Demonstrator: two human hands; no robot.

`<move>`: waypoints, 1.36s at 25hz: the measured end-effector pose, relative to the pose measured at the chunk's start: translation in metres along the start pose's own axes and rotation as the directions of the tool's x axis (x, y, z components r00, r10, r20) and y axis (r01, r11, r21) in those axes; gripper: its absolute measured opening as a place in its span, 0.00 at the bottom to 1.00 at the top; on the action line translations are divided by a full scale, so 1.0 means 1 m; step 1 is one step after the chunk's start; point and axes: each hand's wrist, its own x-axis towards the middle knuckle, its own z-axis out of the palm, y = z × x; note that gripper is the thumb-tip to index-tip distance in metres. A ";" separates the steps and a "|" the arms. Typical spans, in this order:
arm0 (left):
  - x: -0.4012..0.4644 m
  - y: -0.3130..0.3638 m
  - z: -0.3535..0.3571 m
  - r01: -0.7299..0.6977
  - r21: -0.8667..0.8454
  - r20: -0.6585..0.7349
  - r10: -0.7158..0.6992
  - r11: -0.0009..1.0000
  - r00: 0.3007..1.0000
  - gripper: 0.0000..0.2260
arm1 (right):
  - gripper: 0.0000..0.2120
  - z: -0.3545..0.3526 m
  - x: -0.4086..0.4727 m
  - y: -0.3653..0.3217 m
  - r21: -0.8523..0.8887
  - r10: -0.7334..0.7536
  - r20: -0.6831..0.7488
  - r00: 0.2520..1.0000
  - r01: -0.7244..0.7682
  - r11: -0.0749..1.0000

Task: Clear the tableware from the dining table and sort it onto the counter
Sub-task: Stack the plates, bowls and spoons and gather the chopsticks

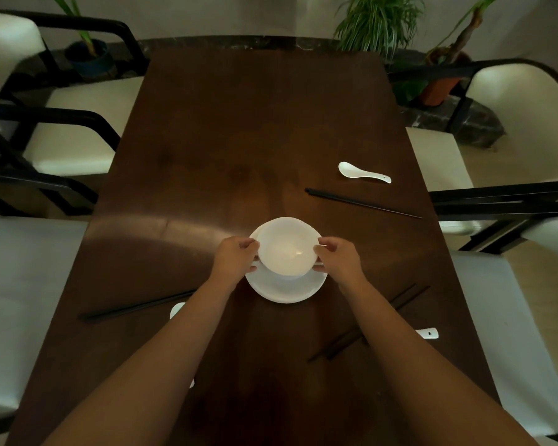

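White bowl [285, 249] pinched between left hand [236, 259] and right hand [335, 257], over plate [287, 289]; arm-hidden spoons below.

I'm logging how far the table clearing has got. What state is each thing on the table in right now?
Bowl: upright, looks empty, gripped at both sides of its rim, above the plate.
Plate: on the table under the bowl.
Left hand: grips the bowl.
Right hand: grips the bowl.
Far spoon: lying loose on the table.
Far chopsticks: lying together, untouched.
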 end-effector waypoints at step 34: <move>-0.128 -0.150 -0.089 0.115 0.013 0.089 -0.115 0.993 0.989 0.04 | 0.07 0.147 -0.123 0.012 -0.542 -0.442 0.233 0.866 0.493 0.681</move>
